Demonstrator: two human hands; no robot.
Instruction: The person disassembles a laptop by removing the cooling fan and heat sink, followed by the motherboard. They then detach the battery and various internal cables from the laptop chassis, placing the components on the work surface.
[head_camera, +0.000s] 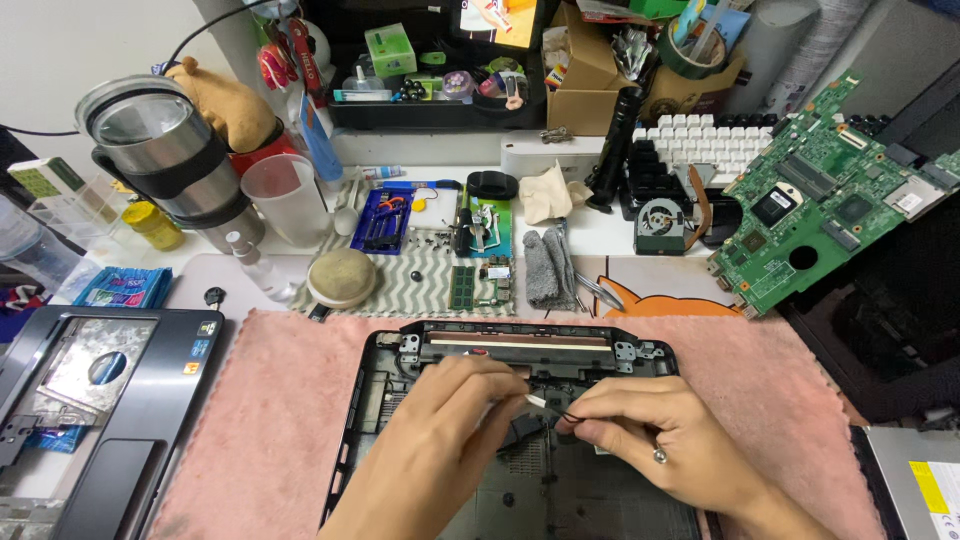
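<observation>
A black laptop bottom case (420, 345) lies open on a pink cloth mat (280, 400). My left hand (440, 440) reaches over the case from the lower left and pinches a thin cable with a small white connector (535, 400) at its fingertips. From the lower right comes my right hand (650, 440), with a ring on one finger, and it pinches the thin black wire (568, 416) right beside the connector. Both hands meet over the middle of the case and hide much of its inside.
A green motherboard (830, 220) leans at the right, with a small cooling fan (660, 222) nearby. A laptop palmrest (150, 400) lies at the left. Behind the mat are a steel tumbler (170, 160), a plastic cup (285, 195), a screwdriver case (382, 220), memory modules (463, 288) and a grey cloth (548, 268).
</observation>
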